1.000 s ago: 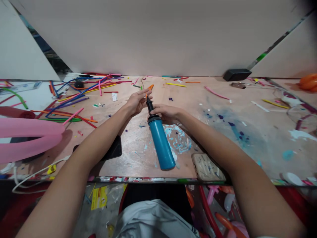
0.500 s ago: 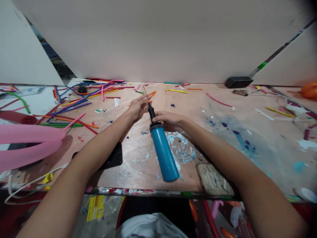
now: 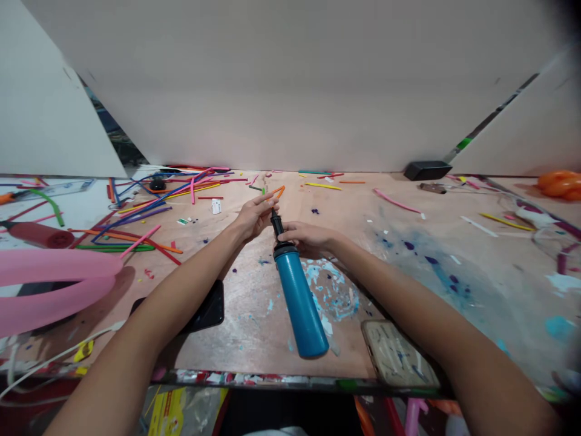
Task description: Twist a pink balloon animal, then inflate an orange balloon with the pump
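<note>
A blue balloon pump (image 3: 300, 303) with a black neck and nozzle slants away from me over the table. My right hand (image 3: 306, 236) is closed around its black neck, just above the blue barrel. At the nozzle tip my left hand (image 3: 255, 215) pinches a thin orange balloon (image 3: 280, 192), which is uninflated and bent over above the fingers. The exact contact between balloon mouth and nozzle is partly hidden by the fingers.
Loose uninflated balloons (image 3: 136, 224) lie tangled at the left, beside an inflated pink balloon (image 3: 59, 266). A black phone (image 3: 211, 309) lies under my left forearm, another phone (image 3: 394, 351) by my right. A black box (image 3: 426, 170) stands against the back panel (image 3: 290, 91).
The whole scene sits lower in the picture as my head tilts up slightly. Both hands keep their hold on the pump and the orange balloon.
</note>
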`<action>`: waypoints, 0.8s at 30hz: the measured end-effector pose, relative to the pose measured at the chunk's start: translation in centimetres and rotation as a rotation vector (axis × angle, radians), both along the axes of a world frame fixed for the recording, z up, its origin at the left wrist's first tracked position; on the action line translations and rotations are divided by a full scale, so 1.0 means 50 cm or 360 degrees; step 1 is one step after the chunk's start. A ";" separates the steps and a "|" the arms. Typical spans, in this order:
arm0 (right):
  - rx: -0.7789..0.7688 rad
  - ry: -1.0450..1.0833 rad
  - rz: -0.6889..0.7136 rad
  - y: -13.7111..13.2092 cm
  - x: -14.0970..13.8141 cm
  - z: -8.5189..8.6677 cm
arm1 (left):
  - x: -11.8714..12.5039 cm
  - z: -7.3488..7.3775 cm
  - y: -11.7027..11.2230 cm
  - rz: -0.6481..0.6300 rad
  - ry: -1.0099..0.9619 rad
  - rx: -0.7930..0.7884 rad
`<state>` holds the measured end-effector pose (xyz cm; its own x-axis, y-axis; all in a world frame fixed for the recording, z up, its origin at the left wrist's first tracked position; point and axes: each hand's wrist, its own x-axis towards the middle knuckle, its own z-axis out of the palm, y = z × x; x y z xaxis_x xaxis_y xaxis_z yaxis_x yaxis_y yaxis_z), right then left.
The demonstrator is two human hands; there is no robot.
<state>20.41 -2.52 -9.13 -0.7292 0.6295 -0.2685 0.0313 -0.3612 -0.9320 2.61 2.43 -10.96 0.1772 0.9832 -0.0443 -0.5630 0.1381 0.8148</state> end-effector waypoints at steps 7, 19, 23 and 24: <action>0.0063 -0.0006 0.0077 0.005 0.001 -0.003 | -0.002 0.002 -0.004 -0.0063 -0.0035 0.0055; 0.0534 -0.0721 0.0410 0.032 0.043 0.045 | 0.016 0.005 -0.041 -0.0419 0.0049 0.0046; 0.1335 -0.0608 -0.0499 0.033 0.033 0.054 | 0.020 0.018 -0.049 -0.0430 0.0106 0.0001; 0.1508 -0.0591 -0.0622 0.033 0.028 0.051 | 0.021 0.020 -0.052 -0.0439 0.0099 0.0007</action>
